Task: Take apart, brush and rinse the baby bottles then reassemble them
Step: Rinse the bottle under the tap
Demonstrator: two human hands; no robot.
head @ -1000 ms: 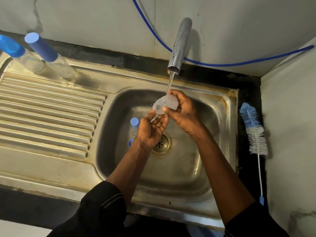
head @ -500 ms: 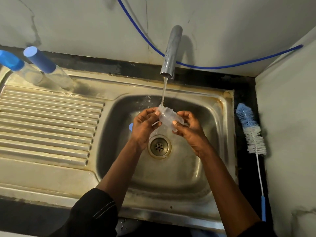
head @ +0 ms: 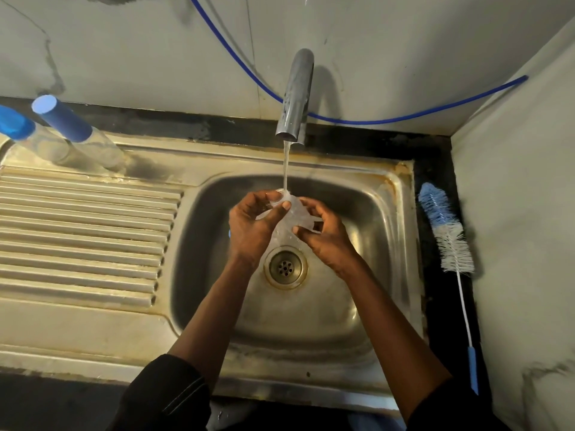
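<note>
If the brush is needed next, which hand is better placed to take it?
Probably the right hand: the brush lies beside the right rim of the sink, on that hand's side. The left hand, farther away, also grips the clear bottle under the running water.

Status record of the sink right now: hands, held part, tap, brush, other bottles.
left hand: grips clear bottle part under the stream
right hand: pinches the same part
tap: running, water lands on the part
brush: lies right of the sink, untouched
capped bottles: two, blue caps, at back left of drainboard
</note>
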